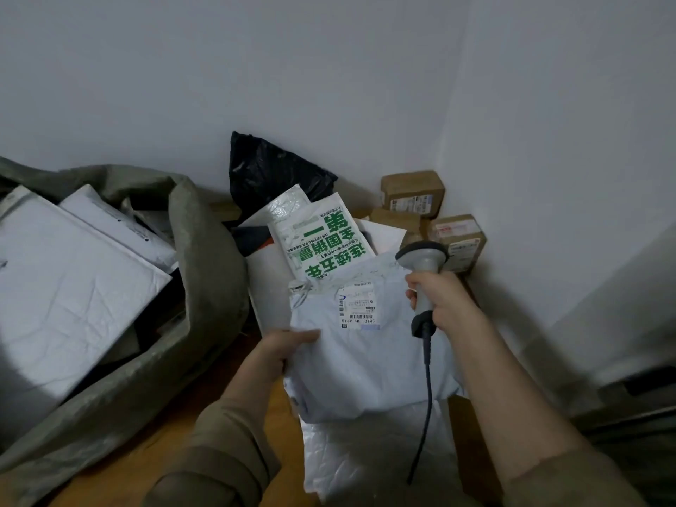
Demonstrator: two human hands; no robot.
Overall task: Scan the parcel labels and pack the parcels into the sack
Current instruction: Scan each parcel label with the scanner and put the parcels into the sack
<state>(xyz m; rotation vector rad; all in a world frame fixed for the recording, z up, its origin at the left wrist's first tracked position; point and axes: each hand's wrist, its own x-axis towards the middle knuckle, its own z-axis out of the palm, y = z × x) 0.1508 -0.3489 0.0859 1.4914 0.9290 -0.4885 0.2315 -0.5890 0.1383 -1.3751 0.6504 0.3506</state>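
**A:** Since the label (356, 305) faces up on the grey parcel (365, 360), which side is it scanned from?

**B:** From the right. The scanner (424, 283) is gripped in the right hand (439, 301), just beside the label. The parcel's left edge is pinched by the left hand (289, 345).

**A:** And the sack (205, 258)?

**B:** It's seen open, well off to the left, so the left hand is nearer lol.
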